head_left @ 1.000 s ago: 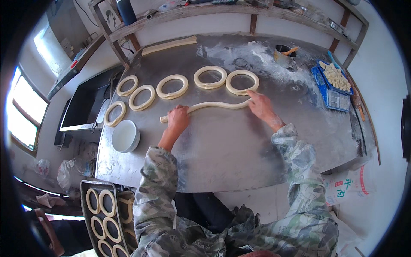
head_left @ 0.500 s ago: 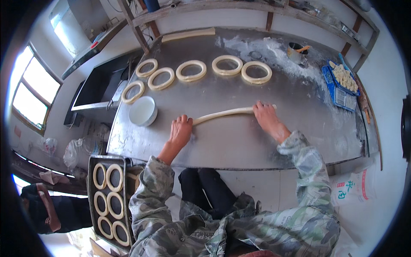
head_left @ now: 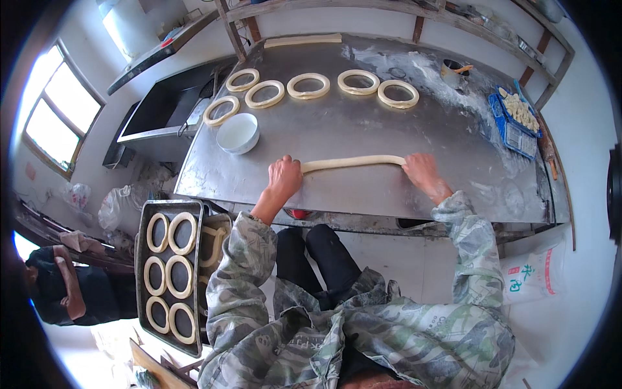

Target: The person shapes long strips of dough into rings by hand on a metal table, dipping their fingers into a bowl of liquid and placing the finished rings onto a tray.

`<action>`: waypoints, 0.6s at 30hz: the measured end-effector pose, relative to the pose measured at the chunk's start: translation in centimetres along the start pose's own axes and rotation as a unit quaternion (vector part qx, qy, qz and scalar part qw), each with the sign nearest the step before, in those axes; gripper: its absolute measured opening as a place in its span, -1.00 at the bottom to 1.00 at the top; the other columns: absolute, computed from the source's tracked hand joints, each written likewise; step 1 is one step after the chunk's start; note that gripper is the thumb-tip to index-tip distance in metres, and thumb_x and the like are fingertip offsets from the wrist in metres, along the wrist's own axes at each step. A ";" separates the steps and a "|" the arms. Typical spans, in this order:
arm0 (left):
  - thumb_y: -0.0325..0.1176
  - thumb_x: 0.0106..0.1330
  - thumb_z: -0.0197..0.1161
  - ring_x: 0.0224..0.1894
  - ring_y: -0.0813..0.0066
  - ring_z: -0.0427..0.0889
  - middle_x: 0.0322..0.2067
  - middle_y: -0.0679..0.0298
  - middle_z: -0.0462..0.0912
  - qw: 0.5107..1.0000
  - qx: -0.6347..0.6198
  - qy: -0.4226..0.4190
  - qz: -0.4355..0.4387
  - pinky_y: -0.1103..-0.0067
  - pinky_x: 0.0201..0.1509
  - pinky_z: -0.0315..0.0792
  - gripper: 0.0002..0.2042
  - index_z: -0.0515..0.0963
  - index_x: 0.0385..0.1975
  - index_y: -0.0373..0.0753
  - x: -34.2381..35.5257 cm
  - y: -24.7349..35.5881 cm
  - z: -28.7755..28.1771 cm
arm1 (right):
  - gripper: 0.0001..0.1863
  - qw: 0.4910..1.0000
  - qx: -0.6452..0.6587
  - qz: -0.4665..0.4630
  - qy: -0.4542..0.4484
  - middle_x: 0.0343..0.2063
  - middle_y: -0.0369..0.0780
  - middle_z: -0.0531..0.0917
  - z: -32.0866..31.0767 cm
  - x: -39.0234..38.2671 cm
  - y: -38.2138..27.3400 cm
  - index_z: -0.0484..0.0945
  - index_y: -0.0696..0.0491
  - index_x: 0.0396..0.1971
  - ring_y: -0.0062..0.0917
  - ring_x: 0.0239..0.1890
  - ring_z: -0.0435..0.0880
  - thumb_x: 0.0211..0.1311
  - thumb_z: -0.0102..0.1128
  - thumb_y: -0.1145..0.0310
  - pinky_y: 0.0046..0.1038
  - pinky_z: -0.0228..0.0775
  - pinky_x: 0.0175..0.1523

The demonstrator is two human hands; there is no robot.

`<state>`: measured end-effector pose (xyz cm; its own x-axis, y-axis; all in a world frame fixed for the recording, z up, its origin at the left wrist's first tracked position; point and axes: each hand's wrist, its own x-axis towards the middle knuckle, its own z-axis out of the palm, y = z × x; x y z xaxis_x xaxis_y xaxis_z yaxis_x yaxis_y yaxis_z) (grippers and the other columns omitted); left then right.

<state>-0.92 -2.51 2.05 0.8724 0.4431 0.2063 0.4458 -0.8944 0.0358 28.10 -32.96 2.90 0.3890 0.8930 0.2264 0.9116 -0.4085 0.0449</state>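
My left hand (head_left: 282, 179) is closed on the left end of a long pale dough rope (head_left: 352, 161), with its fingers curled down toward the steel table (head_left: 324, 129). My right hand (head_left: 424, 172) grips the right end, and the rope runs nearly straight between the two, close to the table's near edge. Several dough rings lie in a curved row beyond it, the rightmost ring (head_left: 383, 94) above my right hand. A white bowl (head_left: 238, 134) stands to the upper left of my left hand. A long flat dough strip (head_left: 302, 40) lies along the back edge.
A tray (head_left: 141, 259) of dough rings stands lower left, near a person (head_left: 52, 292) in dark clothes. At right are a blue scale (head_left: 518, 146) with dough pieces, a metal pot (head_left: 451, 76), a rolling pin (head_left: 549, 157) and a sack (head_left: 534, 275). A wooden shelf (head_left: 389, 8) runs behind.
Both hands have drawn the dough rope toward the table's near edge, and it has straightened from a wavy shape. The camera view has shifted, so the table appears higher.
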 end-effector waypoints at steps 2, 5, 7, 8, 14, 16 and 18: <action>-0.22 0.17 0.28 -0.20 0.00 0.69 -0.26 0.05 0.67 0.999 -0.011 0.004 -0.046 0.18 -0.11 0.56 -0.79 0.68 -0.38 -0.23 -0.6 -0.1 0.0 | -0.81 0.998 0.037 0.040 0.013 -0.45 -0.03 0.70 -0.2 0.2 -1.9 0.67 0.12 -0.41 -0.12 -0.33 0.72 0.16 0.26 0.29 -0.11 0.54 -0.22; -0.14 0.18 0.31 -0.21 0.06 0.71 -0.23 0.04 0.70 0.994 -0.037 -0.050 -0.090 0.22 -0.11 0.57 -0.72 0.67 -0.36 -0.27 -1.4 -0.4 -0.2 | -0.78 0.996 0.057 0.066 -0.010 -0.43 -0.01 0.71 0.0 -0.8 -2.8 0.69 0.13 -0.34 -0.13 -0.34 0.73 0.12 0.33 0.28 -0.11 0.55 -0.20; -0.16 0.18 0.33 -0.23 0.09 0.72 -0.26 0.05 0.71 0.990 -0.098 -0.053 -0.084 0.26 -0.12 0.59 -0.70 0.67 -0.28 -0.29 -1.8 -0.3 -0.3 | -0.74 0.976 0.183 0.109 -0.052 -0.42 0.01 0.71 -0.3 -1.0 -3.3 0.69 0.15 -0.26 -0.12 -0.34 0.72 0.11 0.34 0.30 -0.10 0.55 -0.20; -0.17 0.18 0.35 -0.24 0.10 0.72 -0.27 0.05 0.72 0.986 -0.130 -0.058 -0.082 0.27 -0.12 0.59 -0.68 0.67 -0.23 -0.30 -2.4 0.0 0.0 | -0.71 0.936 0.306 0.150 -0.082 -0.42 0.02 0.71 -1.1 -1.2 -4.0 0.69 0.16 -0.21 -0.11 -0.34 0.72 0.12 0.33 0.31 -0.10 0.54 -0.21; -0.39 0.18 0.28 -0.23 0.01 0.70 -0.31 0.04 0.71 0.934 -0.343 -0.052 -0.083 0.20 -0.08 0.58 -0.58 0.57 0.08 -0.28 -4.0 6.5 -0.6 | -0.59 0.930 0.354 0.088 -0.038 -0.39 0.01 0.72 -1.6 -1.8 -7.5 0.61 0.13 0.04 -0.13 -0.25 0.73 0.14 0.19 0.45 -0.14 0.56 -0.14; -0.40 0.17 0.28 -0.22 0.05 0.69 -0.25 0.09 0.67 0.976 -0.217 0.009 -0.012 0.18 -0.11 0.59 -0.58 0.57 0.09 -0.21 -4.7 5.7 -0.2 | -0.62 0.981 0.196 0.003 -0.008 -0.21 -0.03 0.71 -2.0 -2.6 -7.0 0.62 0.05 0.02 -0.10 -0.13 0.71 0.18 0.13 0.47 -0.14 0.56 -0.07; -0.36 0.19 0.27 -0.19 0.03 0.69 -0.21 0.08 0.65 0.980 -0.195 0.019 0.044 0.18 -0.12 0.58 -0.59 0.57 0.09 -0.19 -4.7 5.0 -0.4 | -0.68 0.984 0.174 -0.024 0.032 -0.16 -0.02 0.68 -1.4 -3.5 -6.3 0.63 0.08 -0.03 -0.08 -0.13 0.69 0.20 0.14 0.45 -0.12 0.54 -0.07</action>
<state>-2.87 -9.03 1.63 0.8931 0.3665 0.2609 0.2520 -0.8880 0.3846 20.78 -33.79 3.21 0.3449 0.8917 0.2930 0.9234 -0.2663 -0.2764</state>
